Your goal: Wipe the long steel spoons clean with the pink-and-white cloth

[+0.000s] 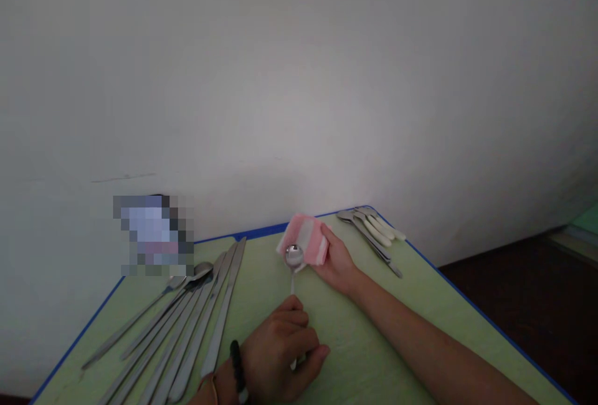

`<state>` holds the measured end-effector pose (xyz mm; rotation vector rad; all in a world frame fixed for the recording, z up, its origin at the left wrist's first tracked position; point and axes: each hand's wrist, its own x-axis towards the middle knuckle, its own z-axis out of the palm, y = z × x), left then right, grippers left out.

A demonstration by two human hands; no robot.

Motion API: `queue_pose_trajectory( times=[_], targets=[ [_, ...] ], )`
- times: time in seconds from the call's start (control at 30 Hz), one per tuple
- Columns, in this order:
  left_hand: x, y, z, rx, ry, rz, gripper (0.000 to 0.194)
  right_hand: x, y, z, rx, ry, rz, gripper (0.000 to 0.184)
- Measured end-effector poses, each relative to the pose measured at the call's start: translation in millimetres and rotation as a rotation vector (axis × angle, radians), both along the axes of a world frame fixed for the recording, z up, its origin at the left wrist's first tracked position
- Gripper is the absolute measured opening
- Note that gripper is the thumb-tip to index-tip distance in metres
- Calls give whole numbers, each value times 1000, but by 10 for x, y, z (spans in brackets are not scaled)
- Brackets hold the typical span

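Note:
My left hand (283,346), with a dark beaded bracelet at the wrist, is closed around the handle of a metal spoon (294,257). The spoon's bowl points away from me, and part of its handle is hidden in my fist. My right hand (340,262) grips a folded pink and white striped cloth (304,237) from its right side. The bowl lies in front of the cloth's near edge; whether they touch I cannot tell.
On the left of the green table (261,286) several metal knives and spoons (199,311) lie fanned out. Smaller cutlery (371,237), some with cream handles, lies at the far right corner. A blurred-out device (152,230) stands at the left, against the wall (299,81).

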<state>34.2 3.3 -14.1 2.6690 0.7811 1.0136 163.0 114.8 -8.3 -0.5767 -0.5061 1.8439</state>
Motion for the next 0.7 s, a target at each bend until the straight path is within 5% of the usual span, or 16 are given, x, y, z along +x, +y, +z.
queue_pose_trajectory(
  times=[0.37, 0.6, 0.7],
  targets=[
    [-13, 13, 6, 73, -4, 23, 32, 42, -90, 10, -34, -206, 354, 32],
    [-15, 61, 13, 135, 88, 32, 31, -7, -57, 29, -88, -87, 72, 29],
    [-15, 71, -5, 175, 159, 42, 29, 22, -45, 26, -72, -68, 134, 30]
  ],
)
